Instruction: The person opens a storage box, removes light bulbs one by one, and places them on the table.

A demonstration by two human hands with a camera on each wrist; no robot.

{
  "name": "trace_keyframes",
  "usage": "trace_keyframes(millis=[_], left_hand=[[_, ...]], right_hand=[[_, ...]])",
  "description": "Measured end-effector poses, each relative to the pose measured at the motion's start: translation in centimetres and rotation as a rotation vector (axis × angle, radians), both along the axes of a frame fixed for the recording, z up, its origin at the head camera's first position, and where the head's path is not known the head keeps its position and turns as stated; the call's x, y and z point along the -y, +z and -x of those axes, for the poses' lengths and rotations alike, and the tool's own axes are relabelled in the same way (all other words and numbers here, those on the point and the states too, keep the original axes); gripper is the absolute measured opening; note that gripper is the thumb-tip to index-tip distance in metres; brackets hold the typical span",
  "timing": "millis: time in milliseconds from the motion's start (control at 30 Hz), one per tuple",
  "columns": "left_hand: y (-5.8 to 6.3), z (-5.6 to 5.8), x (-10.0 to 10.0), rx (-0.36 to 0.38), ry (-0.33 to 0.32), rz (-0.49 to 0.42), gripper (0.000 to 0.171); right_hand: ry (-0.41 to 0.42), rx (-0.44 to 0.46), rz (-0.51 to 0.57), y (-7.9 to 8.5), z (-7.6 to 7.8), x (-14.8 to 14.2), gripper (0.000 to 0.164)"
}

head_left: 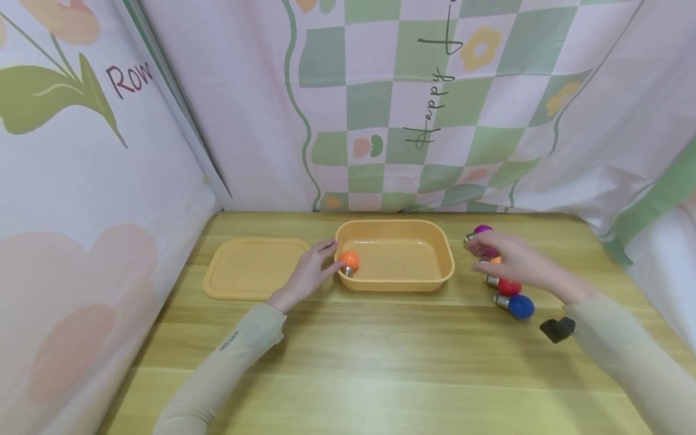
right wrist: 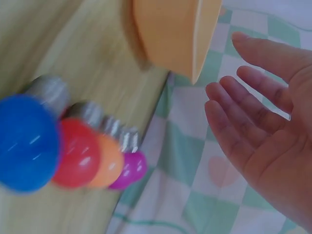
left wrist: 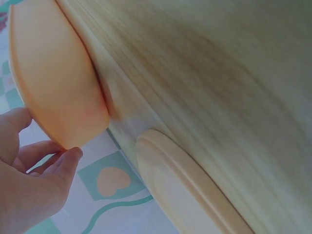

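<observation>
My left hand (head_left: pixel 310 270) holds the left end of a yellow-orange plastic box (head_left: pixel 394 285), thumb and fingertips at its rim, as the left wrist view also shows. Inside the box, at that end, lies an orange light bulb (head_left: pixel 350 260) with a metal screw base. Over a row of toy-coloured bulbs on the right hovers my right hand (head_left: pixel 511 260), fingers spread and nothing in them. The row has a blue bulb (head_left: pixel 521 306), a red bulb (head_left: pixel 510 286), an orange bulb (right wrist: pixel 108 161) and purple bulbs (right wrist: pixel 130 169); the hand partly hides the far ones in the head view.
A flat yellow-orange lid (head_left: pixel 255 269) lies left of the box on the wooden table (head_left: pixel 380 350). Printed curtains (head_left: pixel 446 109) hang along the back and sides. A black device (head_left: pixel 557 329) sits at the right wrist.
</observation>
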State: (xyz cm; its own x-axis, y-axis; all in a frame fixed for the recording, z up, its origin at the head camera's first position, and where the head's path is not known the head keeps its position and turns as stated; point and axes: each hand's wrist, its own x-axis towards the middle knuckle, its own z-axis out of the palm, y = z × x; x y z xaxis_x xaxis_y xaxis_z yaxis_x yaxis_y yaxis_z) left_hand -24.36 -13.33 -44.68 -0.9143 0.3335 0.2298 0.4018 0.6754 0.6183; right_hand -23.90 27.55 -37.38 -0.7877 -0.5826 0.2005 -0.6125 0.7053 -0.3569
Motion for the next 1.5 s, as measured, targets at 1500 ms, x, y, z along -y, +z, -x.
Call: trace_keyframes(millis=[1500], left_hand=[[0.2, 0.0, 0.3, -0.126, -0.019, 0.158, 0.051]], right_hand=[[0.385, 0.368, -0.001, -2.6, 8.3, 18.4, 0.027]])
